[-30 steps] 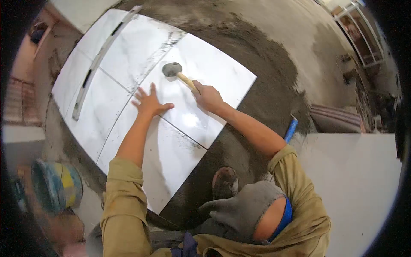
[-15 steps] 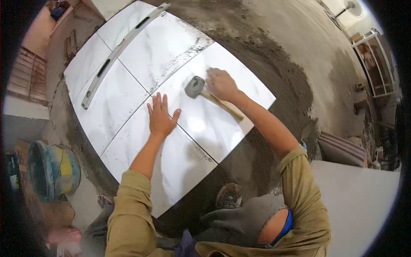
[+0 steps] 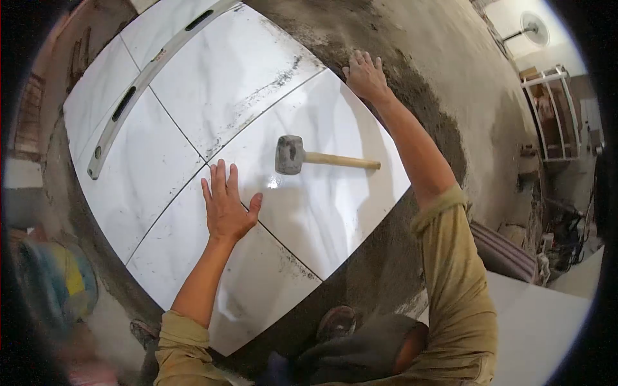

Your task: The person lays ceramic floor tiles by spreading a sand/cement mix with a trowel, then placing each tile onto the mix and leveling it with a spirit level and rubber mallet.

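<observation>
My left hand (image 3: 229, 209) lies flat with spread fingers on a white marbled floor tile (image 3: 187, 225), close to the joint where several tiles meet. My right hand (image 3: 367, 77) reaches out to the far edge of the right-hand tile (image 3: 322, 219), its fingers stretched over the grey mortar (image 3: 412, 77) there. Between the two hands a rubber mallet (image 3: 290, 155) rests on that tile, its wooden handle pointing right. Neither hand touches it. A long spirit level (image 3: 138, 87) lies across the tiles at the far left.
A blue-green bucket (image 3: 80, 283) with a yellow patch stands at the lower left. A large white tile (image 3: 528, 321) lies at the lower right, beside a striped stack (image 3: 505, 251). Farther back are a white metal frame (image 3: 547, 116) and a fan (image 3: 534, 29).
My right hand has moved away from beside the mallet to the tile's far edge. The mallet's handle has swung to point more sideways. My left hand stays on the tile as the view shifts.
</observation>
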The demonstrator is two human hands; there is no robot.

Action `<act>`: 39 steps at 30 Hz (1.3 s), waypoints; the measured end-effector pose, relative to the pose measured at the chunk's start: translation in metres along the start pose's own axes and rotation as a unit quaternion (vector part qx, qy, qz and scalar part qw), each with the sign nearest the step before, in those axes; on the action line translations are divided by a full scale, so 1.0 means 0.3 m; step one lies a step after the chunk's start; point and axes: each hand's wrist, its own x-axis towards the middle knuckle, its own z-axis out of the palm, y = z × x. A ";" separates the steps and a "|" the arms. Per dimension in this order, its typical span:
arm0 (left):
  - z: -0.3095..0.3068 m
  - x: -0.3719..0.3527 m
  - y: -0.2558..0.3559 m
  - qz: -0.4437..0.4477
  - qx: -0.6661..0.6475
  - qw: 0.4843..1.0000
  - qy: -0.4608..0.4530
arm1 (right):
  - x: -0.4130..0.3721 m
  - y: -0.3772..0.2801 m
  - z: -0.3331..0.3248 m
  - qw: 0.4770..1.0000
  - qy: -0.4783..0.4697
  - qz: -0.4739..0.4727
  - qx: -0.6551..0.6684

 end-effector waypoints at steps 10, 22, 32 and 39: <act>0.061 -0.005 -0.041 0.014 0.019 0.999 0.027 | -0.186 0.137 0.113 0.990 0.115 0.075 0.017; 0.042 -0.187 0.005 0.044 0.022 0.995 -0.081 | -0.861 0.423 0.271 0.935 -0.040 0.168 0.309; -0.004 -0.341 0.152 -0.005 -0.001 0.991 -0.130 | -0.732 0.459 0.338 0.926 -0.147 0.231 0.260; 0.040 -0.343 0.169 -0.008 0.011 0.996 -0.092 | -0.759 0.425 0.265 0.931 -0.184 0.226 0.221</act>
